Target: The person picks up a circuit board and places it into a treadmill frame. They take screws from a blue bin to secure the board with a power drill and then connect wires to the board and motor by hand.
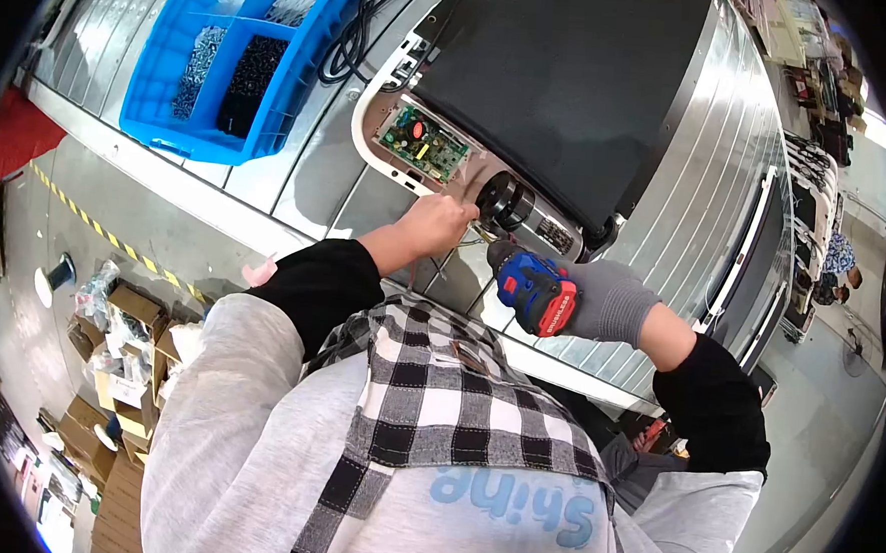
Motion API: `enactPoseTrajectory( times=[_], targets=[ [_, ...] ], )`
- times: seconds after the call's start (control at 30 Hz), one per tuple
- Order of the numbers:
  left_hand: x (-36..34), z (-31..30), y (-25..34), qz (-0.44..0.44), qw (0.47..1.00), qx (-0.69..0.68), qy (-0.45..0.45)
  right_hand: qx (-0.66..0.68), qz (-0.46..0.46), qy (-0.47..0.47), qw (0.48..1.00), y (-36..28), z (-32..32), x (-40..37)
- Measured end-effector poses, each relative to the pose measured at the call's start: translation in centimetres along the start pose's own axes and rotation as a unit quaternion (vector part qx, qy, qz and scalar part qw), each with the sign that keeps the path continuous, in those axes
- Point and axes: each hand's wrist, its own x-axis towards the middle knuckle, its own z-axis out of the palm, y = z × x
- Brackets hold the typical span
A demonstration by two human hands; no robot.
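Note:
My right hand [612,300], in a grey glove, is wrapped round a blue and red cordless drill [534,289]. The drill's front end points up-left, close to the fingers of my left hand. My bare left hand [436,226] has its fingers pinched together at the near edge of a white-framed treadmill [368,137]; what they pinch is too small to make out. Thin wires [473,240] show beside those fingertips. Just right of them lies a black and silver motor [531,216]. A green circuit board [422,145] sits in the frame beyond my left hand.
Past the motor stretches the black belt [574,73]. At upper left, a blue divided bin [259,147] holds screws and small parts beside a black cable [347,46]. Metal slats [717,121] form the work surface. Cardboard boxes [89,433] stand on the floor at left.

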Motion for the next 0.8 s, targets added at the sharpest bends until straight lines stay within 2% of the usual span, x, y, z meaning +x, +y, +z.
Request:
enactPoseTrajectory(
  times=[0.07,0.37,0.47,0.67,0.77,0.8],
  targets=[
    [0.0,0.1,-0.1,0.004,1.0,0.0,0.01,0.029,-0.035,0.01,0.999,1.8,2.0,0.9],
    [-0.2,-0.3,0.5,-0.02,1.0,0.008,0.002,0.03,0.018,0.011,0.999,0.0,0.9,-0.4],
    [-0.3,-0.6,0.7,-0.002,1.0,0.007,0.024,0.028,0.023,0.014,0.999,-0.1,0.5,-0.9],
    [-0.5,-0.1,0.2,-0.026,0.999,-0.013,-0.016,-0.009,0.029,0.011,0.999,0.4,0.1,-1.2],
    [-0.8,-0.2,0.7,-0.02,0.999,-0.023,0.037,-0.006,0.036,0.001,0.999,0.7,0.1,-1.5],
    [-0.9,-0.3,0.9,-0.028,0.999,-0.011,0.024,0.011,0.028,0.012,0.999,0.9,0.3,-2.0]
  ],
)
